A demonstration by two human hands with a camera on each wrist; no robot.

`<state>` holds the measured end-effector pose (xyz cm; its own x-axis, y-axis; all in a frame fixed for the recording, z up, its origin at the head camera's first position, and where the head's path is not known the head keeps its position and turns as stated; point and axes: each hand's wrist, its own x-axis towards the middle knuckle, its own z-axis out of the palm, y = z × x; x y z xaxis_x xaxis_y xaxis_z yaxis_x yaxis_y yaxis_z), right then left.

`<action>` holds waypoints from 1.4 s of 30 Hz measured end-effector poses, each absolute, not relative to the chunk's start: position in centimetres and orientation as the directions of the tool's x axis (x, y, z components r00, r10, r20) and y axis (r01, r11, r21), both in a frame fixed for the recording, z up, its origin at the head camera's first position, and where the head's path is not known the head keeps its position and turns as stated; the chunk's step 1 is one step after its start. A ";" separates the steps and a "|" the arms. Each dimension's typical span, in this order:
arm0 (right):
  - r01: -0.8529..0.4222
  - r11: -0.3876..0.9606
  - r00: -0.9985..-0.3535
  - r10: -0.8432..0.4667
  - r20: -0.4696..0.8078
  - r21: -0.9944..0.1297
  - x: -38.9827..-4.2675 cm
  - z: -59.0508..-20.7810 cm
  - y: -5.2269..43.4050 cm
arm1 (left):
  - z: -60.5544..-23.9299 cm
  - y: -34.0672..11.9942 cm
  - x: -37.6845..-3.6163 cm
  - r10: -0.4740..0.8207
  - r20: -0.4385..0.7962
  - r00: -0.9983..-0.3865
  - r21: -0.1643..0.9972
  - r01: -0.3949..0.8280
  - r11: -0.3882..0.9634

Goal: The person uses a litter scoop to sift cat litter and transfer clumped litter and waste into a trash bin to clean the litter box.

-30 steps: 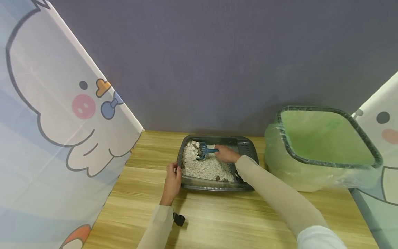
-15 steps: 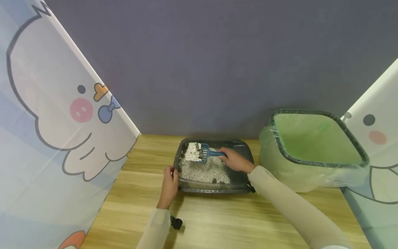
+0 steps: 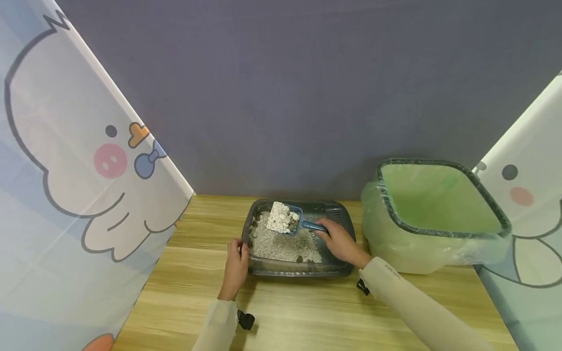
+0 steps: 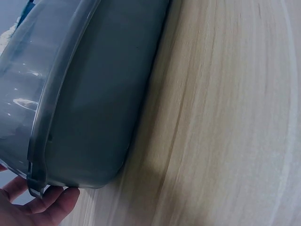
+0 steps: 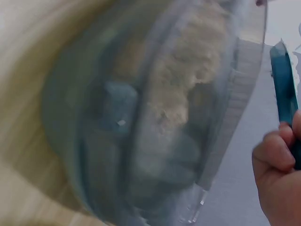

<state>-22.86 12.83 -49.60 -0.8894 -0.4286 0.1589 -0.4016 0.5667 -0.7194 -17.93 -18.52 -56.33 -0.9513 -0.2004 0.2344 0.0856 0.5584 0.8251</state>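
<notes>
A blue scoop point(image 3: 290, 220) sits heaped with pale litter and a few dark lumps, raised just above the far end of a grey tray point(image 3: 263, 265) that stands on the wooden bench point(image 3: 307, 307) close to the back wall. The right hand point(image 3: 340, 241) has its grip clamped around the scoop's handle, fingers curled over it; the right wrist view shows the blue handle point(image 5: 284, 87) held in those fingers point(image 5: 277, 155), with the tray blurred below. The tray holds a bed of light litter point(image 3: 281, 246) with some dark lumps scattered near its front edge.

The left hand point(image 3: 237, 265) grips the tray's near left corner, thumb over the rim and fingers under it. In the left wrist view the fingers point(image 4: 51, 205) press against the underside of the tray's rounded corner point(image 4: 84, 117), which rests on the bench.

To the right of the tray, just beside it, stands a bin point(image 3: 439, 214) lined with a green bag, its mouth open upward. Cartoon-printed screens flank the bench on the left point(image 3: 79, 185) and right point(image 3: 527, 219), and a plain grey wall point(image 3: 281, 97) closes the back.
</notes>
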 end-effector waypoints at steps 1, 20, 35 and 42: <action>-0.406 0.571 -0.892 -0.416 0.175 -0.713 -22.8 -49.8 12.8 | -56.3 -18.5 -17.9 -0.201 0.231 -0.952 0.826 0.083 0.557; -0.343 0.571 -0.925 -0.342 0.164 -0.746 -21.9 -51.1 13.1 | -56.4 -18.7 -18.1 -0.184 0.222 -0.957 0.819 0.081 0.569; -0.343 0.553 -0.927 -0.328 0.180 -0.759 -21.6 -51.5 12.8 | -56.3 -18.7 -17.9 -0.188 0.216 -0.958 0.818 0.073 0.570; -0.368 0.542 -0.924 -0.304 0.232 -0.755 -21.6 -51.7 12.7 | -56.1 -18.7 -17.8 -0.184 0.205 -0.961 0.823 0.067 0.564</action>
<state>-21.64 12.74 -51.67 -0.9239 -0.3044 0.2318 -0.3682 0.5421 -0.7554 -17.85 -18.66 -56.12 -0.9612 -0.1844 0.2052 0.0674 0.5641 0.8229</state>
